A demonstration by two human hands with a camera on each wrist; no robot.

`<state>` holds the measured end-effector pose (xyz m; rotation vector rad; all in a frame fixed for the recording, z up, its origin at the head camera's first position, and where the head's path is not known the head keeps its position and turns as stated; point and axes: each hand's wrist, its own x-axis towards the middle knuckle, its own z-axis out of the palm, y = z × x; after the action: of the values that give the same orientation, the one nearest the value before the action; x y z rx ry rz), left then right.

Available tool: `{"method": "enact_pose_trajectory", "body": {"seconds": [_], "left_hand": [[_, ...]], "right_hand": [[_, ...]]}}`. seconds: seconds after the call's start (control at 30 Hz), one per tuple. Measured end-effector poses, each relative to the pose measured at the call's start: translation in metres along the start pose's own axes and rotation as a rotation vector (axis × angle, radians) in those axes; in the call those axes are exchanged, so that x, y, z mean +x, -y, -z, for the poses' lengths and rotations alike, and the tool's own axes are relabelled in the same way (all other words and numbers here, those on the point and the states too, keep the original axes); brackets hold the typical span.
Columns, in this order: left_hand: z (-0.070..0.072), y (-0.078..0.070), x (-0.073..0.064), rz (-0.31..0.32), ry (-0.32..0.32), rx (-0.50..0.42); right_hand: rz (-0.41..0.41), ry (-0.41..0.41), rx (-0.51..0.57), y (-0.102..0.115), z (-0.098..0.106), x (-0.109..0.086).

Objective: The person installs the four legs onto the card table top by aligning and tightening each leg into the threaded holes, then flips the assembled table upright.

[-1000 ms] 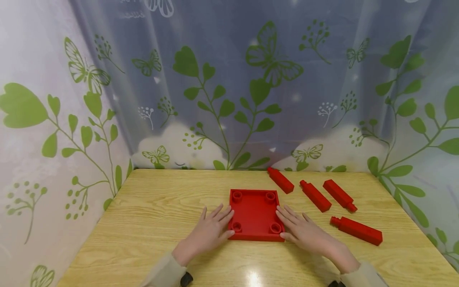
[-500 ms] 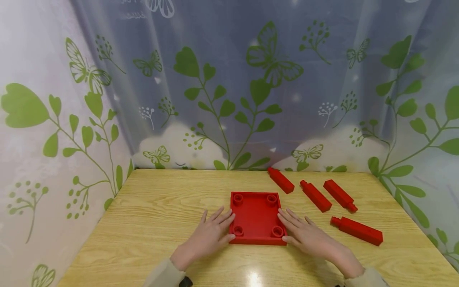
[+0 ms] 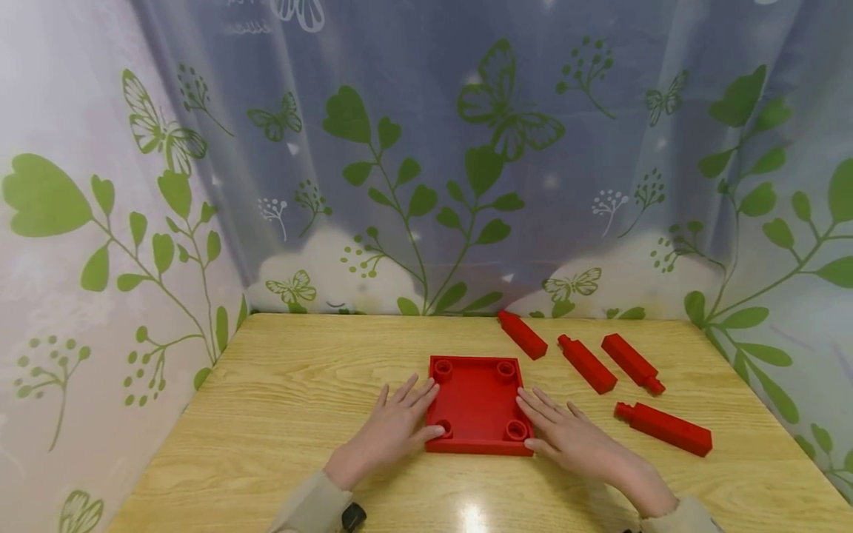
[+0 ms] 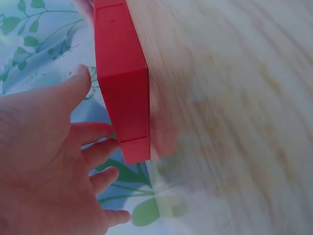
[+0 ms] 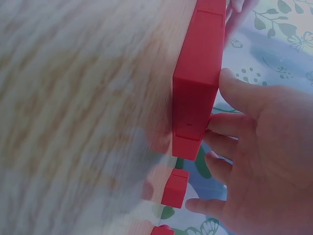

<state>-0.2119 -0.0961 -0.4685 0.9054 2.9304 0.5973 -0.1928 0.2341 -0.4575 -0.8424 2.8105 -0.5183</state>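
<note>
A shallow red square tabletop piece (image 3: 474, 403) lies flat on the wooden table, a round socket at each corner and a raised rim around it. At its left side is my left hand (image 3: 392, 426), fingers spread and fairly straight, fingertips over the rim and thumb by the near left socket. My right hand (image 3: 576, 443) rests on the opposite side with straight fingers, touching the rim near its right front corner. Both wrist views show the piece's red side wall (image 4: 124, 98) edge-on, with fingers reaching along it. Neither hand is curled around it.
Several red square legs with threaded ends lie to the right: one at the back (image 3: 523, 335), a middle one (image 3: 587, 364), another (image 3: 631, 363) beside it, and the nearest (image 3: 664, 428) right of my right hand. A patterned curtain (image 3: 426, 185) stands behind the table (image 3: 300, 377).
The red tabletop piece has slid slightly towards me, both hands staying at its sides. My left thumb has since shifted inward over its near left corner. The legs have not moved.
</note>
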Motion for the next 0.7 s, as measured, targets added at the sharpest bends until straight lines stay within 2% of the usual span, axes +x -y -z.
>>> {"method": "enact_pose_trajectory", "body": {"seconds": [0.2,0.6,0.7], "left_hand": [[-0.0017,-0.0008,-0.0032,-0.005,0.021,0.043],[0.0026,-0.0077,-0.0081,-0.012,0.043,0.048],[0.0022,-0.0087,-0.0085,-0.011,0.043,0.045]], "right_hand": [[0.009,-0.004,-0.010,0.0003,-0.0010,0.0001],[0.017,0.004,0.008,0.0039,0.0019,-0.0061],[0.052,-0.031,0.022,0.0002,0.0034,-0.0071]]}}
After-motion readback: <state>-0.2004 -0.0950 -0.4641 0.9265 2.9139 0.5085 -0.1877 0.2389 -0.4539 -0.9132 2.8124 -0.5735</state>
